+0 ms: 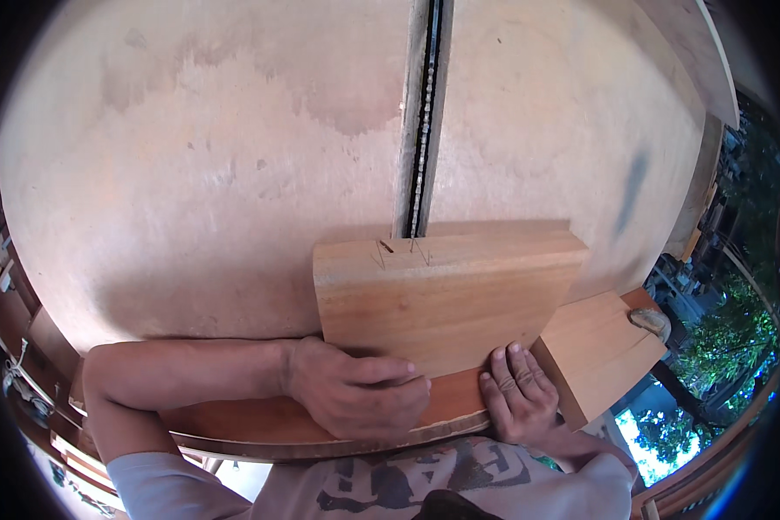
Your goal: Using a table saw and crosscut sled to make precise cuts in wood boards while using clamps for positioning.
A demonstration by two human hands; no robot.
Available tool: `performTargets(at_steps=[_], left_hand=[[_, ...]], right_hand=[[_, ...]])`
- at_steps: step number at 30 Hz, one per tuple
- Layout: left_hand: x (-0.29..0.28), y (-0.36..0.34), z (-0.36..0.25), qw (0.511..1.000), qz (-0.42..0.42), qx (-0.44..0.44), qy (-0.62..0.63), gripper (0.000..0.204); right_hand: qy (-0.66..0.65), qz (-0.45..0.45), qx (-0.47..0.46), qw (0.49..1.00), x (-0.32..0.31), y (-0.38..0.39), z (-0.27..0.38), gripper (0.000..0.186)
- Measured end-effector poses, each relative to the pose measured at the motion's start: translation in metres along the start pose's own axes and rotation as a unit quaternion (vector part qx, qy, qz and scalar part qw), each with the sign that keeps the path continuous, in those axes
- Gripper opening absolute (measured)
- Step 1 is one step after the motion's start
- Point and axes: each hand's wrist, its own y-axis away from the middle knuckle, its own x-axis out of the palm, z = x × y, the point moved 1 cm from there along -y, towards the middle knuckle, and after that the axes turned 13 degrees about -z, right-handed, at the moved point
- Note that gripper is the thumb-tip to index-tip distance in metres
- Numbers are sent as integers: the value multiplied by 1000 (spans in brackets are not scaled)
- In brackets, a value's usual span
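While your left fingers (388,370) curl, grip unclear, and your right fingers (523,371) lie extended against the wooden block (433,312), stains (347,95) mottle the slotted desk (191,199); greenery (741,338) rightward.

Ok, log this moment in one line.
left hand: at tan rectangular wooden block; right hand: same block; dark narrow slot: beyond block

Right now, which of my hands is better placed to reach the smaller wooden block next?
Likely your right hand: it's right beside the smaller block, while your left hand is farther off, by the left part of the larger block.
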Motion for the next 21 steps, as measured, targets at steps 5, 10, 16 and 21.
performTargets(at_steps=[5,10,16,21], left_hand=[[-2,0,3,1000,9,8,0,15],[-3,1,2,1000,12,10,-9,15],[-3,0,3,1000,18,1,-2,16],[-3,0,0,1000,16,-14,1,17]], right_hand=[[5,-1,2,1000,1,-1,1,14],[8,7,-6,1000,1,-2,1,13],[6,2,-2,1000,1,-2,1,13],[2,5,-2,1000,0,-4,2,14]])
